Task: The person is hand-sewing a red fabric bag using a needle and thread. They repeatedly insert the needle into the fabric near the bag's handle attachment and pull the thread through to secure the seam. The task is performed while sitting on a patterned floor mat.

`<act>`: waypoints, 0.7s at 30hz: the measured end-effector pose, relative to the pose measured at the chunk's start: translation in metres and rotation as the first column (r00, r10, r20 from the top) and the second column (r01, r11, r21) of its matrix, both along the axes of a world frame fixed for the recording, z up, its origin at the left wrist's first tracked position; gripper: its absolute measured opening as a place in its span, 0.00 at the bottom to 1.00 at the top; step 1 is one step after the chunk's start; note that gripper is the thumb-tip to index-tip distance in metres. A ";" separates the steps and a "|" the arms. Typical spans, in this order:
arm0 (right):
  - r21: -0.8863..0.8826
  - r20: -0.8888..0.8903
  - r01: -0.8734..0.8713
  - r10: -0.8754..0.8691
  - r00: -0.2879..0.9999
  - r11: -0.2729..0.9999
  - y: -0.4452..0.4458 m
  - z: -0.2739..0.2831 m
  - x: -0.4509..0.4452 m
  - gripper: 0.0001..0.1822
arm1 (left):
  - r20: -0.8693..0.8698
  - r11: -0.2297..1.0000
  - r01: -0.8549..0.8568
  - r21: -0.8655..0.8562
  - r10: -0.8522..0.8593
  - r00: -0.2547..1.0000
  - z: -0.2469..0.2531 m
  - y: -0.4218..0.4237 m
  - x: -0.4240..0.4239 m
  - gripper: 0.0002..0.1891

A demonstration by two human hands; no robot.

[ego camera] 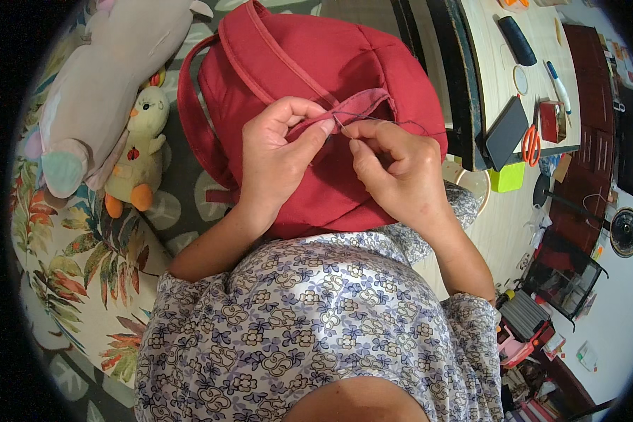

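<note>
A red fabric backpack (316,63) lies on my lap, its shoulder straps towards the left. My left hand (282,150) pinches a red fabric loop (366,103) of the backpack between thumb and fingers. Between the thumb and forefinger of my right hand (401,171) is a thin sewing needle (339,122), its tip close to the loop's edge by my left thumb. Dark thread (409,124) runs slackly across the loop and over the red cloth to the right. Whether the needle pierces the fabric cannot be made out.
On the table (488,79) at the right are a black thread spool (517,41), orange-handled scissors (531,145), a dark flat box (507,133), a small red tin (553,121) and a blue-white pen (559,87). Left, a grey plush toy (100,79) and yellow plush bird (137,153) rest on the sofa.
</note>
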State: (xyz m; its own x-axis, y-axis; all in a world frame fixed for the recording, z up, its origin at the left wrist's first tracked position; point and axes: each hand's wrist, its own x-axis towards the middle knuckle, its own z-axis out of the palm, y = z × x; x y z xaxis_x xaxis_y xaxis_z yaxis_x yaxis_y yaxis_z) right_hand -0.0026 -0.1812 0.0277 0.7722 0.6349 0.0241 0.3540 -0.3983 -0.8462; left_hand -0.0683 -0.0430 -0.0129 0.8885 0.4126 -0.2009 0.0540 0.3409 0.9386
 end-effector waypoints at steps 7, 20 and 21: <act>-0.028 -0.006 -0.004 0.004 1.000 1.000 0.001 0.003 0.000 0.08 | 0.003 1.000 0.006 -0.001 -0.006 1.000 0.000 0.001 0.000 0.03; -0.065 0.069 -0.029 0.034 0.997 0.997 0.006 0.013 0.004 0.07 | 0.287 0.693 -0.170 0.700 -0.055 0.956 -0.002 0.010 0.003 0.05; -0.058 0.065 -0.025 0.029 0.997 0.998 0.007 0.011 0.004 0.06 | 0.312 0.663 -0.197 0.722 -0.059 0.948 -0.002 0.011 0.003 0.06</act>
State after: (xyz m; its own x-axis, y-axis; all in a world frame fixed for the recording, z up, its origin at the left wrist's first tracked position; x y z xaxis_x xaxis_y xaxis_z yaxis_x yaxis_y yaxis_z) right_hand 0.0011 -0.1740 0.0391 0.7527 0.6574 0.0372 0.4194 -0.4351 -0.7967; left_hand -0.0648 -0.0323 -0.0151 0.8115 0.3715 0.4510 -0.2497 -0.4774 0.8425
